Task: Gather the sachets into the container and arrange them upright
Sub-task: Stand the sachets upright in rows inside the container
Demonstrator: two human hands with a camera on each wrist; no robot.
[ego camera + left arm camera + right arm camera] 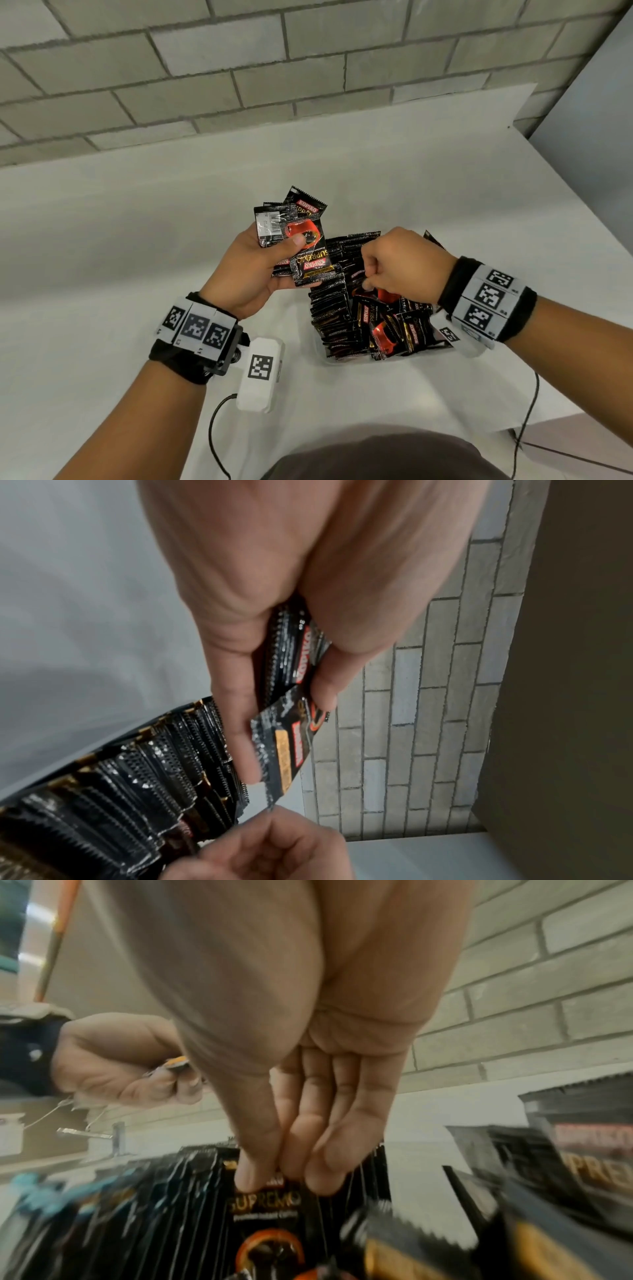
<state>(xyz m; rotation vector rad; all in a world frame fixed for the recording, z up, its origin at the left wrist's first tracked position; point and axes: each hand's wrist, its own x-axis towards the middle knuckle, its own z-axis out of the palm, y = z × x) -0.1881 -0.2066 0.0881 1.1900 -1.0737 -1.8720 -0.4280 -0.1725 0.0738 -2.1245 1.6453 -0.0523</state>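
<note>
- My left hand [255, 270] is holding a small fan of sachets [301, 240], thumb clamping them against the fingers, hovering above the table just left of the container [327, 359].
- My right hand [399, 265] is reaching down into the container, thumb and fingertips [250, 1177] pinching the top edge of one sachet [265, 1202] in the pack.
- The pinched sachet is sitting directly under my right hand, long axis roughly vertical, label facing the wrist camera; right hand is the nearer one, left is off to the side and higher.
- The container is looking mostly full: the left rows [137, 764] are standing on edge, tight, serrated tops up. The near-right corner is messier, a few sachets [383, 334] lying tilted or flat.
- Right wrist view is blurring at the edges, so I'm probably pinching just one sachet, but can't rule out a second behind it.
- The next move is turning on a slot among the upright rows, sachet edge-on to it, then feeding in the left hand's fan.
- The surface is a plain white table [137, 240], against a grey brick wall [239, 68]; cables [215, 428] are trailing off the near edge.
</note>
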